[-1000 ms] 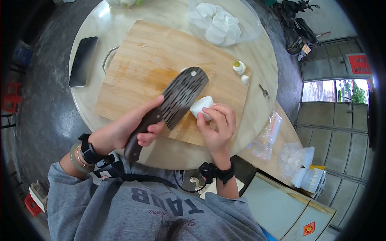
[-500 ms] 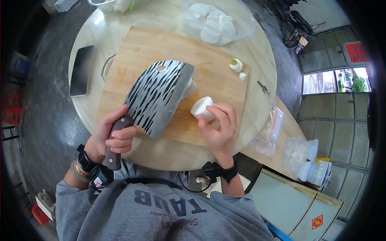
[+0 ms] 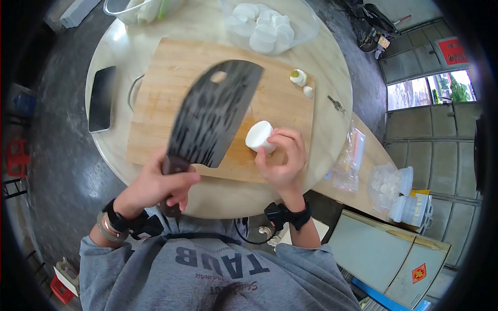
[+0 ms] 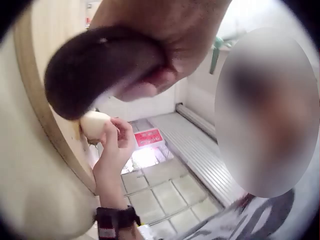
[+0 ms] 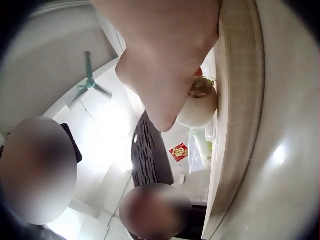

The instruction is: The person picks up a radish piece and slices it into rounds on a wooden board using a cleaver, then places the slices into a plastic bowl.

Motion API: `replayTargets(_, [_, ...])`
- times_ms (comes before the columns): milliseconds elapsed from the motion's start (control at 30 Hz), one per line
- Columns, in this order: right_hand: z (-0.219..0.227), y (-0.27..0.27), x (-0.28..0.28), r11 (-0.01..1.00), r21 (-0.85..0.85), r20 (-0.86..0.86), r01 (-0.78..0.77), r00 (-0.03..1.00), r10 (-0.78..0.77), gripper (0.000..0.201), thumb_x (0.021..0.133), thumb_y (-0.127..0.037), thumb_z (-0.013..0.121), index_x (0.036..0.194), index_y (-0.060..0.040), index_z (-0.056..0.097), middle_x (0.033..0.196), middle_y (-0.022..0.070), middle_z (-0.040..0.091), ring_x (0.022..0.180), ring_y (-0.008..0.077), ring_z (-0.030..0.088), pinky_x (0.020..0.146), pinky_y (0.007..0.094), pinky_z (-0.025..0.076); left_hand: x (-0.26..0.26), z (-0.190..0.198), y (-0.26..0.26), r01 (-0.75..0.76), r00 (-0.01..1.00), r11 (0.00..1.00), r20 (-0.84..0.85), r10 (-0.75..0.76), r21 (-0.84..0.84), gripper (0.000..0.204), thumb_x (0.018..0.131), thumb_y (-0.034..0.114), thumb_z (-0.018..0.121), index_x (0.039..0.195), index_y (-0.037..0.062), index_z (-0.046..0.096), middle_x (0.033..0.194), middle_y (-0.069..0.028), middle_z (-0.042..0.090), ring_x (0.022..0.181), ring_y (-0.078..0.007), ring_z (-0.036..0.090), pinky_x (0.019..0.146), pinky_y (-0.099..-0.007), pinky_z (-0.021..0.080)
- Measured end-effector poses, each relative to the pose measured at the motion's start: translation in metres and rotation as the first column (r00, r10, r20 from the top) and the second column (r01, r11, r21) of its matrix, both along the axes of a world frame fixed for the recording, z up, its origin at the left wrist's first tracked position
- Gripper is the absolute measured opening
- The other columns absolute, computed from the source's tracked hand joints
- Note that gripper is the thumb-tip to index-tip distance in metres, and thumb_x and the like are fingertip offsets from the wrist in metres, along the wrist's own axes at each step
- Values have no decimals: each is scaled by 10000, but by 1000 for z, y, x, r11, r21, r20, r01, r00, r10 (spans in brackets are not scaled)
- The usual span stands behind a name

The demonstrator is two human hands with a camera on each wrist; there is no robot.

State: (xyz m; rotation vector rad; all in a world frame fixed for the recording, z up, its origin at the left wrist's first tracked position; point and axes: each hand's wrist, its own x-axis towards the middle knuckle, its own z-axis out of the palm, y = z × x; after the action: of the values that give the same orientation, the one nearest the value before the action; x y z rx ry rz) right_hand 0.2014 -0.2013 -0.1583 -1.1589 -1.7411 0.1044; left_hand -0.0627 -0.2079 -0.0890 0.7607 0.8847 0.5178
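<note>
My left hand [image 3: 155, 184] grips the dark handle [image 4: 105, 65] of a broad cleaver [image 3: 212, 114]. Its blade, patterned with dark streaks and blurred by motion, is raised over the wooden cutting board [image 3: 171, 67] and hides the middle of it. To the right of the blade, my right hand [image 3: 285, 155] pinches a thick white radish piece [image 3: 259, 136] between thumb and fingers, close over the board's front right part. The piece's flat cut face is turned up and left, apart from the blade in the head view. The left wrist view shows that same radish piece [image 4: 95, 125] beyond the handle.
A stem end of radish [image 3: 298, 78] and a small white bit [image 3: 308, 92] lie at the board's far right corner. Behind stands a clear bowl [image 3: 311, 31] of white slices. A phone [image 3: 102, 98] is at left, a key [image 3: 336, 103] at right, on the round table [image 3: 332, 78].
My left hand has drawn the cleaver back left from beside the radish piece and turned its blade. The white piece seen behind the blade half a second ago is now hidden. My right hand hardly moved.
</note>
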Motion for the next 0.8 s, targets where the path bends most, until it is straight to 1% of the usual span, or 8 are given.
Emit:
replayTargets(33, [-1,0,0,1000,10,15,4,1000,-4,306,585,-44,771,843,-70,607,879,80,590,757,246,589,601,326,490,7,4,-3,28,990,997,-142,-17,77,177,848,41,623,1010,26,553,579,24,458,452,-63,460,456,-225,398])
replayTargets(67, [-2,0,-1,1000,18,30,7,1000,-8,307,582,-38,770,840,-69,608,881,79,592,756,245,590,599,323,490,16,2,-7,43,972,962,-232,22,271,459,807,-8,649,1242,50,512,599,40,466,549,-27,489,513,-201,389])
replayTargets(100, [-3,-1,-1,1000,22,43,10,999,-11,308,577,-33,770,839,-68,612,884,79,593,754,245,590,598,321,490,20,-3,-11,156,933,838,-356,49,523,576,800,12,655,1339,70,459,643,23,540,630,-30,511,562,-213,407])
replayTargets(133, [-3,-1,-1,1000,27,56,11,998,-12,310,572,-28,769,838,-68,616,887,78,595,752,245,590,597,319,490,27,-1,-13,141,947,813,-316,55,565,574,794,15,659,1332,67,464,640,32,472,595,-32,430,538,-207,356])
replayTargets(200, [-2,-2,-2,998,59,99,13,995,-19,308,572,-34,771,841,-68,625,889,77,597,747,247,590,594,319,492,39,4,-14,150,955,794,-294,37,589,596,789,30,668,1344,70,454,656,24,447,564,-41,381,521,-210,332])
replayTargets(367, [-3,-8,5,994,108,242,32,969,-58,268,615,-116,776,847,-70,649,877,80,600,751,275,596,581,335,500,50,-5,-16,240,933,787,-358,-27,568,643,792,73,685,1379,71,421,858,-108,651,669,-119,591,635,-269,473])
replayTargets(467, [-9,-11,5,996,69,160,65,984,-76,253,642,-147,769,850,-57,656,869,90,599,750,303,603,577,352,507,51,-4,-17,289,919,771,-390,-58,568,658,781,79,700,1376,59,420,1036,-177,663,822,-193,671,742,-298,502])
replayTargets(800, [-37,-19,13,999,-10,53,49,997,-49,244,654,-113,744,858,-10,656,865,107,605,761,345,620,600,389,516,56,-6,-16,315,907,750,-416,-58,582,678,759,56,713,1373,50,425,1041,-184,660,836,-213,684,732,-293,505])
